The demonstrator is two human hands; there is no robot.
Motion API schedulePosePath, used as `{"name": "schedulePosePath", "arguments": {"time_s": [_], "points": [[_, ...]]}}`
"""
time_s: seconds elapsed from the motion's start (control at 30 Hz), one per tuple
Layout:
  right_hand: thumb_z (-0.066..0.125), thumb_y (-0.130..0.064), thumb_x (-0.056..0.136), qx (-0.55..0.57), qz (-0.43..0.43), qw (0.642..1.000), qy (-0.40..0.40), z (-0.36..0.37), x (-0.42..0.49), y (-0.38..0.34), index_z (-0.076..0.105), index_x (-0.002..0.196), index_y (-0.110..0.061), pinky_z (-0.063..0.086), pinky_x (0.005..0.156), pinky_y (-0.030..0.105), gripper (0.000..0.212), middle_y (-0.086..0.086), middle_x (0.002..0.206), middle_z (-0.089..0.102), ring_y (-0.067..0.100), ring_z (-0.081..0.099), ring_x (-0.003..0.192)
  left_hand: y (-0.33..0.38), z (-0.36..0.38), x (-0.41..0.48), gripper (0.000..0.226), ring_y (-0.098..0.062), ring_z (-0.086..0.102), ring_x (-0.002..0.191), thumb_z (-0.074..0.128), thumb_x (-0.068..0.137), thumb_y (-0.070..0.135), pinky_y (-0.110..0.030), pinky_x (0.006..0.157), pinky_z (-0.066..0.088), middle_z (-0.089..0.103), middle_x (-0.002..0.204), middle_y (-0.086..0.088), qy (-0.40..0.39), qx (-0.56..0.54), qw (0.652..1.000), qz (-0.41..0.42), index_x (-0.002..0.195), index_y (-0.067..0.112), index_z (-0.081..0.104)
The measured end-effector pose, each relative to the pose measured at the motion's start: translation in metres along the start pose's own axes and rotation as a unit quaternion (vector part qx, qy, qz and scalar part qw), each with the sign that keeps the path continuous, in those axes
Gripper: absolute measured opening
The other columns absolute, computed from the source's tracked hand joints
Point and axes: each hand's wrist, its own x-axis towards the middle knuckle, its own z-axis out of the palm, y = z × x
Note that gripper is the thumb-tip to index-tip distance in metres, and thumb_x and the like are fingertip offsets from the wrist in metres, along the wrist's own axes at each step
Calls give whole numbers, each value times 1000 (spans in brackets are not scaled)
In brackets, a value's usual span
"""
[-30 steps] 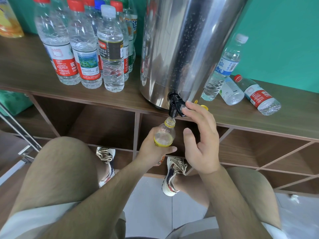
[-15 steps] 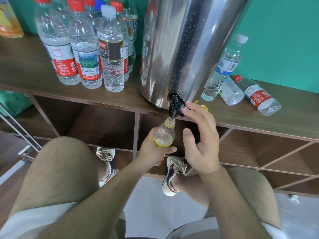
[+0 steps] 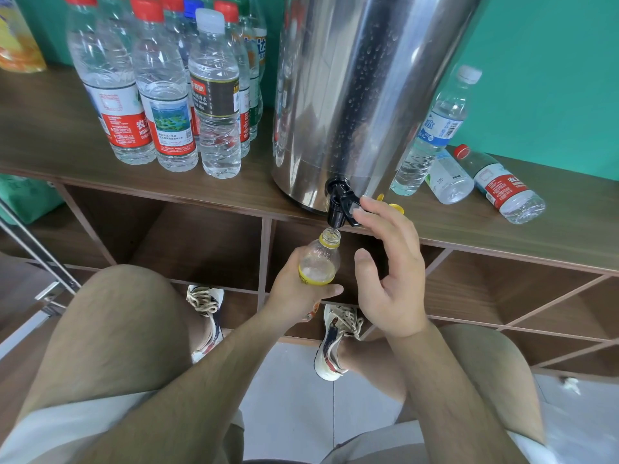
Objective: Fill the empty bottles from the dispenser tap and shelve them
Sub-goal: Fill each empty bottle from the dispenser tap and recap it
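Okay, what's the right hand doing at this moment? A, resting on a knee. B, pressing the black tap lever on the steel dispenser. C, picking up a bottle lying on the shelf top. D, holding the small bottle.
B: the right hand reaches up with straight fingers onto the black tap lever, while the left hand holds the small bottle under the spout.

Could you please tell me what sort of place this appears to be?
Probably an indoor drinks-refill corner: a steel dispenser and grouped water bottles stand on a wooden cubby shelf against a green wall.
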Motion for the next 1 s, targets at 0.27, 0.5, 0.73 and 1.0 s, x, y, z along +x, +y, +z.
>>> {"name": "schedulePosePath", "arguments": {"time_s": [0.27,0.5,0.73,1.0], "points": [[54,-2,90,3,2,1000,-1,-1,-1,0,62,133,-11,46,108,61,45,7,146,57,23,51,139,-1,-1,0,80,-3,62,110,97,70,28,-13,80,43,63,120,18,-2,-7,1000,2,135,32,50],[56,3,89,6,1,1000,-1,0,-1,2,61,134,-11,47,106,63,48,6,146,57,23,51,139,-2,0,0,80,-6,63,112,97,70,28,-17,83,45,64,120,17,-2,-13,1000,2,135,33,50],[56,3,89,9,1,1000,-2,0,-1,2,61,134,-11,47,106,63,47,4,147,56,23,51,140,-2,0,0,80,-3,62,110,97,70,30,-14,80,43,64,119,19,1,-8,1000,1,135,34,50],[53,-3,90,7,1,1000,-1,1,-1,2,62,133,-11,47,107,62,45,5,146,57,24,52,139,-2,0,0,80,-5,63,111,97,70,27,-14,80,43,64,120,17,1,-6,1000,3,135,32,50]]}}
